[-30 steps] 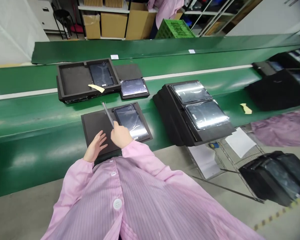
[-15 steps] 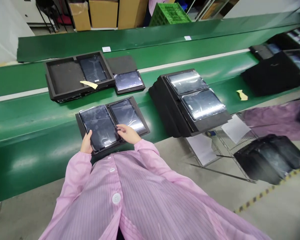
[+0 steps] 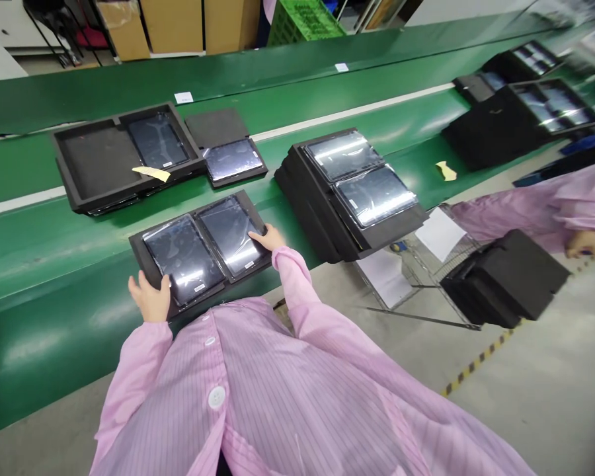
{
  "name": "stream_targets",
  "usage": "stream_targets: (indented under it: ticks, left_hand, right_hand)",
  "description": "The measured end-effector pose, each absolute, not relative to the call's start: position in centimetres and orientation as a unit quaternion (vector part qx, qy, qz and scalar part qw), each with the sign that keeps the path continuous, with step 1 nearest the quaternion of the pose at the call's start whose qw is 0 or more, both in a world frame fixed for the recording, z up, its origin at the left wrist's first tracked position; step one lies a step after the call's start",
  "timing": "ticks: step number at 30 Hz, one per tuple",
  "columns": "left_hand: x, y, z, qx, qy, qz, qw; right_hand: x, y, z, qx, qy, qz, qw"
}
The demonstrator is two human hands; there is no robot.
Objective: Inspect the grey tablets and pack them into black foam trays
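My left hand (image 3: pixel 151 297) is open, fingers spread and thumb apart, at the near left corner of a black foam tray (image 3: pixel 141 250); the thumb tip is right by the edge of the left display panel (image 3: pixel 183 258). My right hand (image 3: pixel 270 239) is at the tray's right side, one digit stretched over the edge of the right display panel (image 3: pixel 231 231). Its other fingers are partly hidden, so I cannot tell whether they grip the tray's rim.

Both panels lie flat, side by side in the tray, each with a small white label near its lower edge. The tray rests on the green counter (image 3: pixel 44 277), close in front of me. To its right is a stack of foam trays (image 3: pixel 302 205) with two panels on top; behind it, a deeper foam tray (image 3: pixel 99 158) has a yellow paper slip (image 3: pixel 151 173) across its near rim.
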State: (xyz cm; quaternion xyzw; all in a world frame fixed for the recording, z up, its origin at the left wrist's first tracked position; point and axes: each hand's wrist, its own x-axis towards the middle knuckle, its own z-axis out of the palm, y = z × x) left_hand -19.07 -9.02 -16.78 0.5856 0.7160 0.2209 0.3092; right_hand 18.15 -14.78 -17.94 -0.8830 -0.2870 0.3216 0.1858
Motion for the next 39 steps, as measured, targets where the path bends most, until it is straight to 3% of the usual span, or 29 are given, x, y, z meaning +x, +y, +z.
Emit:
stream_targets:
  ticks: [4,9,14,19,27,35,39]
  left_hand:
    - [-20.6,-9.9,-17.7,0.569,0.744,0.115,0.33]
    - [-20.0,-9.7,-18.6,0.551,0.752,0.127,0.34]
    - [-18.5,-8.8,-18.8,0.517,0.793,0.157,0.28]
    - [-17.8,-8.9,-18.5,0.516,0.791,0.201,0.26]
    - [-20.1,-7.6,-16.2,0.401,0.753,0.302,0.425]
    - [-18.4,-4.3,-10.3,0.422,0.752,0.214,0.459]
    - [-15.9,-1.2,-7.2,0.507,0.737,0.135,0.425]
  right_hand:
    - [18.5,-13.9,-17.8,-0.875,-0.285,0.35,0.173]
    - [16.2,-13.2,-17.2,-0.894,-0.27,0.322,0.155]
    - [14.1,-13.1,-16.4,-0.901,-0.268,0.287,0.185]
    - [14.3,-13.2,-15.7,-0.909,-0.218,0.263,0.24]
    - [15.6,-14.5,-14.4,-0.851,-0.18,0.346,0.353]
    - [17.7,-18.0,-12.5,-0.698,-0.158,0.501,0.487]
    - [16.4,-22.1,-11.6,-0.642,-0.099,0.503,0.569]
